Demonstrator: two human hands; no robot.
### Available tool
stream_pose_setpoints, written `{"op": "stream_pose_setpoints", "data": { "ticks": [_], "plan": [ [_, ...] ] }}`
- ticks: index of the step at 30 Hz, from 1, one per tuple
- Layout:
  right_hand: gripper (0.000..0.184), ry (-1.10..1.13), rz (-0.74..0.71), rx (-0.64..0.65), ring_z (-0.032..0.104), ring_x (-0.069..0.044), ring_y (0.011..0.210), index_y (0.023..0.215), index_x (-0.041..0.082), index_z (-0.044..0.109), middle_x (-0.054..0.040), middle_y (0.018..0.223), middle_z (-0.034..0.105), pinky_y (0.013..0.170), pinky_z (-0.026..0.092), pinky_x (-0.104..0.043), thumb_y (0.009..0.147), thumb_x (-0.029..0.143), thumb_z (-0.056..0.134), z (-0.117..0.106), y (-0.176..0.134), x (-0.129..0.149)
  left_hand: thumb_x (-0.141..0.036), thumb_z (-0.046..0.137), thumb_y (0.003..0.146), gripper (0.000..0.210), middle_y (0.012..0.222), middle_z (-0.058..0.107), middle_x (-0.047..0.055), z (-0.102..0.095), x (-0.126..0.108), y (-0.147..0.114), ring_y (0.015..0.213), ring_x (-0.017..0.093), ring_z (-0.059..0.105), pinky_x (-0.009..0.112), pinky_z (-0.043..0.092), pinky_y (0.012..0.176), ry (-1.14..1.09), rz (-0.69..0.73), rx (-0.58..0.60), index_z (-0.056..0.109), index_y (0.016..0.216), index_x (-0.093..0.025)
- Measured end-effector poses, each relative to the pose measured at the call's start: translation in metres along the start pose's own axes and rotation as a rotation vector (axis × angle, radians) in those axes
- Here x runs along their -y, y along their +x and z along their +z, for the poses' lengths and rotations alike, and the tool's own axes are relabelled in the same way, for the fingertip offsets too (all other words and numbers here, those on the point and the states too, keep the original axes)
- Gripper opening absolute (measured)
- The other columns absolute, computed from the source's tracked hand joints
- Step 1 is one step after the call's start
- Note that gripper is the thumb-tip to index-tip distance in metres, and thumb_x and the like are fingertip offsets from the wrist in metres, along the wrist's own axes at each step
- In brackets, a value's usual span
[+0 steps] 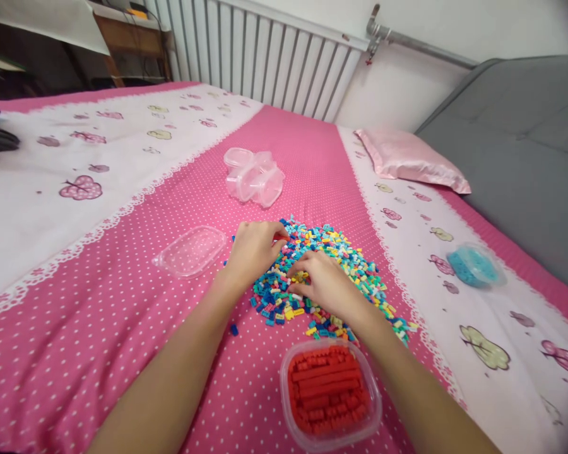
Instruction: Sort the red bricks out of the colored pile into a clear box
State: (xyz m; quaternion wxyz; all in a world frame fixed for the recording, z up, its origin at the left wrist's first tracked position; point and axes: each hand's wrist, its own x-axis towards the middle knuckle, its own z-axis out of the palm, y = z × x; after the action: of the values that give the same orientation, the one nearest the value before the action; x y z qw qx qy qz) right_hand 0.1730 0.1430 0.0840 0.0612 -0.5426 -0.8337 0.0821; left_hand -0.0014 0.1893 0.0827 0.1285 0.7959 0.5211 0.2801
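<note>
A spread-out heap of small building bricks, in blue, turquoise, green, yellow, white and pink, lies on the bed. At its left side my left hand is closed, its thumb and forefinger drawn together; what they hold, if anything, I cannot make out. My right hand reaches into the heap from the right, thumb and forefinger apart over the bricks. Close below the heap stands a clear plastic tub packed with red bricks, some long and laid side by side.
A clear lid lies left of the heap, and several clear containers sit beyond it. On the right is a tub of turquoise bricks. A pink pillow rests by the grey headboard. A radiator stands behind.
</note>
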Motion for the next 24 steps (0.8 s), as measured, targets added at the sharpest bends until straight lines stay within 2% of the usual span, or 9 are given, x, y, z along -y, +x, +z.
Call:
{"op": "stream_pose_setpoints", "data": {
  "ticks": [3,9,13,20,24],
  "plan": [
    [0.018,-0.034,0.009,0.021,0.064,-0.026,0.105,0.097,0.025,0.078,-0.0067,0.103,0.072,0.091,0.045,-0.037,0.08,0.019,0.08,0.008,0.005,0.003,-0.019,0.062,0.089,0.016,0.091,0.079,0.005,-0.001,0.0,0.0,0.085,0.022,0.072,0.033,0.051,0.081,-0.007,-0.003,0.006,0.076,0.097,-0.02],
    [0.016,-0.051,0.017,0.056,0.064,-0.031,0.104,0.087,0.022,0.078,-0.0092,0.099,0.074,0.091,0.04,-0.041,0.08,0.009,0.073,0.01,0.005,-0.002,-0.018,0.065,0.088,0.014,0.093,0.079,0.004,0.001,0.0,-0.001,0.087,0.022,0.072,0.033,0.05,0.082,0.001,-0.017,0.01,0.076,0.095,-0.02],
    [0.021,0.004,0.019,0.027,0.066,-0.028,0.1,0.086,0.022,0.075,-0.0061,0.094,0.076,0.092,0.038,-0.039,0.081,0.004,0.066,0.01,0.004,-0.006,-0.018,0.063,0.089,0.014,0.094,0.079,0.004,0.001,0.001,-0.002,0.088,0.022,0.072,0.034,0.05,0.084,0.0,-0.018,0.007,0.076,0.096,-0.02],
    [0.012,0.224,0.051,-0.028,0.068,-0.018,0.081,0.089,0.022,0.07,-0.0007,0.085,0.075,0.077,0.046,-0.028,0.085,0.011,0.067,0.014,0.0,-0.03,-0.015,0.064,0.088,0.015,0.096,0.079,0.003,0.001,0.0,-0.003,0.092,0.023,0.072,0.036,0.048,0.088,-0.005,0.044,0.051,0.075,0.096,-0.02],
    [0.009,0.313,0.059,-0.089,0.068,-0.021,0.087,0.087,0.021,0.07,-0.0025,0.089,0.075,0.079,0.047,-0.032,0.082,0.013,0.068,0.013,-0.003,-0.036,-0.015,0.064,0.088,0.014,0.094,0.079,0.003,0.002,0.0,-0.003,0.091,0.024,0.072,0.036,0.048,0.088,0.008,0.082,0.079,0.075,0.093,-0.02]
  ]
}}
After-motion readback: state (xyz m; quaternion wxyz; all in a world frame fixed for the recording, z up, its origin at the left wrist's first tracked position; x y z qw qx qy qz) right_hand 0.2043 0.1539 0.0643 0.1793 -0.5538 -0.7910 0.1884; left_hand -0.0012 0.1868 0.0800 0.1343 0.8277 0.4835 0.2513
